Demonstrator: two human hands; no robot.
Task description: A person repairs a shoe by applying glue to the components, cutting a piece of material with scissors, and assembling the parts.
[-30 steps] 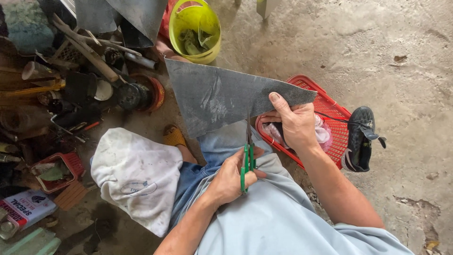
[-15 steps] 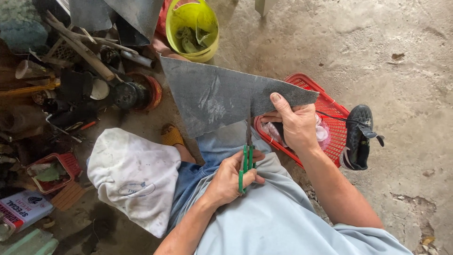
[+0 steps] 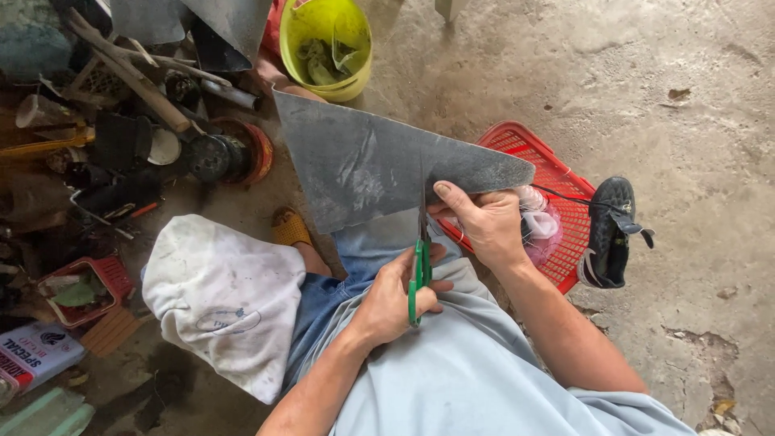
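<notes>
At frame centre I see the grey sheet [image 3: 363, 161] lying over the knees, thin, flexible and likely sharp-edged, so my right hand [image 3: 484, 222] pinches its near edge beside the cut while my left hand [image 3: 391, 299] closes round the green-handled shears [image 3: 420, 250].

A yellow bucket [image 3: 326, 42] is standing on the concrete floor [image 3: 646, 73] at the top, with scraps lying inside it. A red basket [image 3: 557, 182] is sitting to the right, and a black shoe [image 3: 608, 234] is leaning against its far edge. A white cloth [image 3: 222, 299] is lying crumpled at the left. Beyond it, a heap of tools [image 3: 121, 121] is crowding the upper left corner. A small red tray [image 3: 81, 291] is resting near the left edge.
</notes>
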